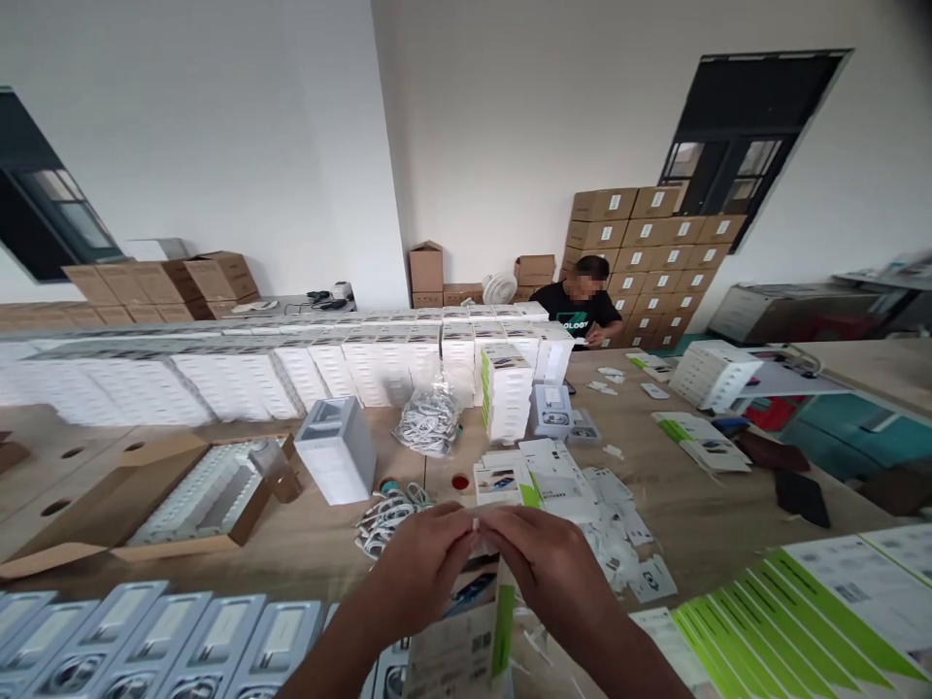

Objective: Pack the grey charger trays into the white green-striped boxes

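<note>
On the table (306,553), trays (244,621) holding coiled cables (80,672), hands (429,555) pinching small white piece (476,524)

Co-worker (562,307) in black tee was at the table's far side, head lowered. Labelled brown cartons (662,258) were stacked behind, against the white wall (481,126). Pale round fan (499,288) stood nearby. Dark-framed windows (764,107) left and right. Teal cabinet (845,432) was far right, beside a red bin (773,410).
</note>
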Demonstrator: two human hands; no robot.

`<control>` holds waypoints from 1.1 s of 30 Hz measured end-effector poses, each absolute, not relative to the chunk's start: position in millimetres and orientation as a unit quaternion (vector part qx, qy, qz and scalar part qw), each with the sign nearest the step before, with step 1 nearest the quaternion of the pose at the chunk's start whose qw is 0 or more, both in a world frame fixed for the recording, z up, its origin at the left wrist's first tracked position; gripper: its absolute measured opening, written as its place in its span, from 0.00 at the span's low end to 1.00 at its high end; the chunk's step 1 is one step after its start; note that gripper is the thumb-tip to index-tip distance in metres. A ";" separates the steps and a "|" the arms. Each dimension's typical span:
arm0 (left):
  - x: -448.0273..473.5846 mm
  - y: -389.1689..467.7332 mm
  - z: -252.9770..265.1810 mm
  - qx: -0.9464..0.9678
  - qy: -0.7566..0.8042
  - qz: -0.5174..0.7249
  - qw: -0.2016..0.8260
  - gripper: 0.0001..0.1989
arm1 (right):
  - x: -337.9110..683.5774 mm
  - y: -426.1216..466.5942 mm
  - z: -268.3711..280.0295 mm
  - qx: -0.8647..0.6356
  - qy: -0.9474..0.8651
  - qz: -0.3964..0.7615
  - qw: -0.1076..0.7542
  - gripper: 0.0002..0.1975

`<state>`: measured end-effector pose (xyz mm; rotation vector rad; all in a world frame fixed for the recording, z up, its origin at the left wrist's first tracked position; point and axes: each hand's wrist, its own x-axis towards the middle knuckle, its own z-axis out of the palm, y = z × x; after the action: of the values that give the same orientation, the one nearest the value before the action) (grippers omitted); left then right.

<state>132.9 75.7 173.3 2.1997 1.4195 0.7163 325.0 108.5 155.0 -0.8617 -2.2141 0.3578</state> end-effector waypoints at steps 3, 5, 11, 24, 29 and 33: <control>133.1 71.2 173.9 0.814 0.514 0.202 0.182 0.15 | 318.8 106.7 154.2 -0.349 -0.862 0.168 0.328 0.12; 131.7 69.7 172.1 0.825 0.517 0.166 0.157 0.14 | 316.6 105.5 152.3 -0.352 -0.864 0.177 0.313 0.13; 129.8 69.9 168.2 0.842 0.522 0.098 0.096 0.12 | 316.1 100.3 151.2 -0.357 -0.867 0.192 0.289 0.15; 136.4 72.0 173.5 0.837 0.520 0.093 0.144 0.14 | 321.2 99.5 145.8 -0.382 -0.853 0.232 0.271 0.11; 139.2 76.2 167.9 0.827 0.531 0.100 0.155 0.14 | 318.9 99.6 130.0 -0.389 -0.854 0.185 0.293 0.11; 139.9 87.8 155.0 0.829 0.528 0.082 0.164 0.13 | 316.4 103.5 117.8 -0.404 -0.856 0.157 0.283 0.09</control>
<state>139.9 87.8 155.0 2.3632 1.5064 0.2329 316.4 103.5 117.8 -1.0805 -2.2911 0.4215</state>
